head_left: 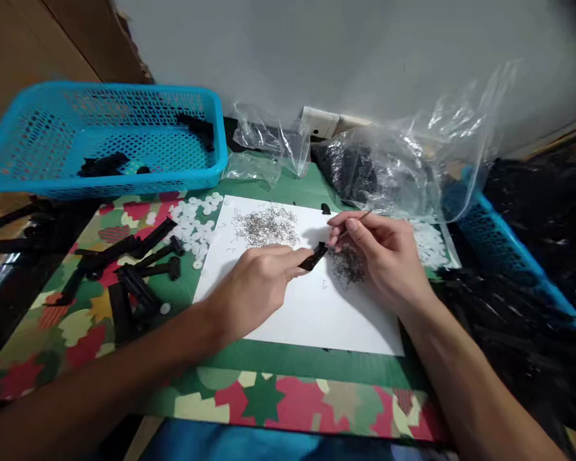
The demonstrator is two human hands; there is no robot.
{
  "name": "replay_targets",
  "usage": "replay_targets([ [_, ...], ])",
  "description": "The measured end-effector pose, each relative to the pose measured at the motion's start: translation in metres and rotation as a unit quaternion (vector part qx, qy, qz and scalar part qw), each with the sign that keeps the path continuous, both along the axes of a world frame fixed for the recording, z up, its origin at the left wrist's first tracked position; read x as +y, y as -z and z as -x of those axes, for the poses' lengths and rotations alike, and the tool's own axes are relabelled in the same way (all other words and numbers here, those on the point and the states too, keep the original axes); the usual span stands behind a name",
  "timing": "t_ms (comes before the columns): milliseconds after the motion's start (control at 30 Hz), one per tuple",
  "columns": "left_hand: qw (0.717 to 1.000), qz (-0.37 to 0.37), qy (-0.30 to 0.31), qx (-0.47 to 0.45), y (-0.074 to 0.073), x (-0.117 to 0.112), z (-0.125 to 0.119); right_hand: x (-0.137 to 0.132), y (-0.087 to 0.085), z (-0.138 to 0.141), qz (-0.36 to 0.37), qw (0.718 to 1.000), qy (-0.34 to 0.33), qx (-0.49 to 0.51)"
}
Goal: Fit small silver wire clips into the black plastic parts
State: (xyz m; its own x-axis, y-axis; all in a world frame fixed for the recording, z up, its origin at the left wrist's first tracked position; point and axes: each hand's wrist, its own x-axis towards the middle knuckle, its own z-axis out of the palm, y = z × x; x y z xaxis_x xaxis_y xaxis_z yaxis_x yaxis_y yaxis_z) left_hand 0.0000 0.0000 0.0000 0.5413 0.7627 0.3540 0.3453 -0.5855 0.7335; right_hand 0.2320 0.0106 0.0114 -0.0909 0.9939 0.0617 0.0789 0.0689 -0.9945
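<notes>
Left hand [262,282] has its grip clenched on a small black piece [313,258] over the white sheet [292,323] on the counter [312,365], right hand [388,253] pinching a thin tool [365,215] near that piece, by a heap of tiny wire parts [346,267].

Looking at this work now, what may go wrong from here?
The right hand is close to the small heap of metal pieces, so it might brush and scatter them. The black part pinched in the left hand could slip onto the white sheet. White discs lie beside the sheet's left edge, so scattered pieces might mix with them.
</notes>
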Motion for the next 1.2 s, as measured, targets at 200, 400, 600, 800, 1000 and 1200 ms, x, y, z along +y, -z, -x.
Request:
replay_targets([
  [200, 0.999, 0.028, 0.001, -0.023, 0.002, 0.000, 0.002, -0.001, 0.000, 0.001, -0.012, 1.000, 0.000, -0.002],
  [400, 0.998, 0.050, -0.007, -0.022, 0.004, 0.001, 0.003, -0.003, -0.002, 0.005, -0.031, 0.999, 0.006, -0.022],
  [600, 0.998, 0.047, -0.006, -0.034, 0.005, 0.000, 0.003, -0.004, -0.001, 0.007, -0.026, 1.000, 0.013, -0.007],
  [800, 0.995, 0.082, -0.039, -0.044, 0.001, 0.001, 0.000, -0.002, -0.012, -0.002, -0.082, 0.995, 0.053, -0.006],
  [1000, 0.985, 0.103, -0.060, -0.122, -0.006, 0.003, 0.002, -0.007, -0.020, -0.015, -0.156, 0.950, 0.041, -0.266],
  [1200, 0.971, 0.151, -0.054, -0.180, -0.007, 0.002, 0.004, -0.012, -0.021, -0.011, -0.218, 0.903, -0.065, -0.364],
])
